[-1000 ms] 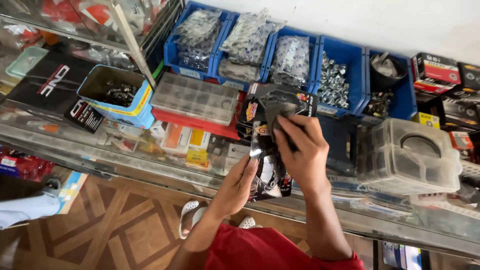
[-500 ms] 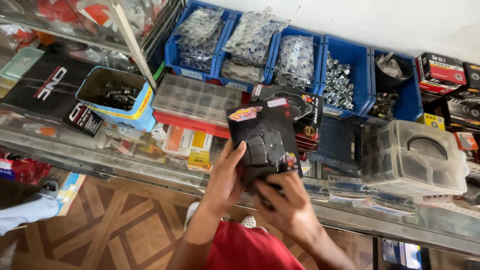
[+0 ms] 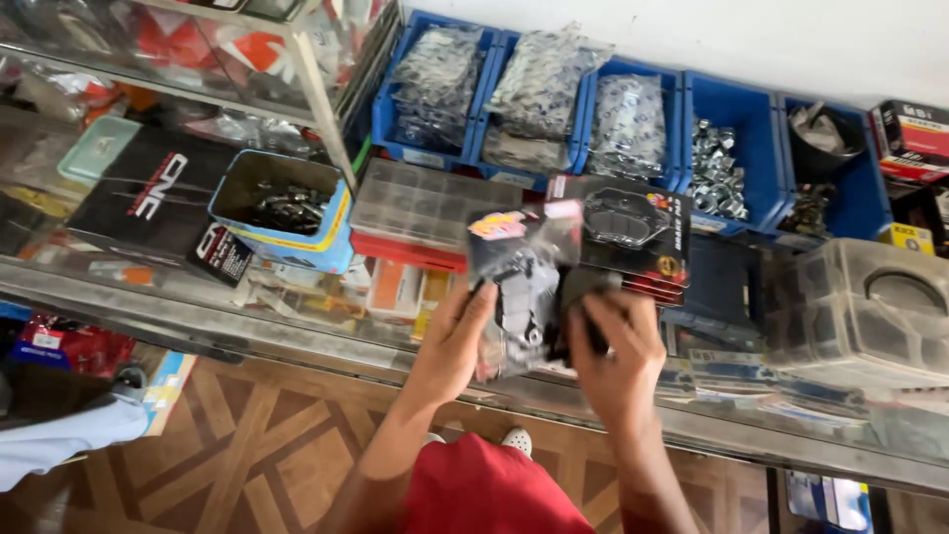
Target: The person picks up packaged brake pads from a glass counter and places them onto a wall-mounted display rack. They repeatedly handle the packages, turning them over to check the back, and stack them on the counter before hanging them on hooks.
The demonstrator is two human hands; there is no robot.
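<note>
Hands grip one clear blister pack (image 3: 522, 287) upright over the glass tabletop (image 3: 247, 316), left hand (image 3: 453, 341) clamping its edge, right hand (image 3: 615, 346) closed around its far side, face turned upward for viewing.

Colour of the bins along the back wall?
Blue bins, holding bagged hardware and loose nuts; clearest in the head view.

- Glossy clear plastic blister pack (image 3: 521, 287) with a dark matt part inside, held in both hands.
- Smooth, reflective glass counter top (image 3: 297, 297).
- Blue plastic bins (image 3: 736, 109), one holding shiny metal nuts (image 3: 717, 173).
- Translucent plastic organiser box (image 3: 425, 198).
- Patterned wood-look floor (image 3: 247, 445).
</note>
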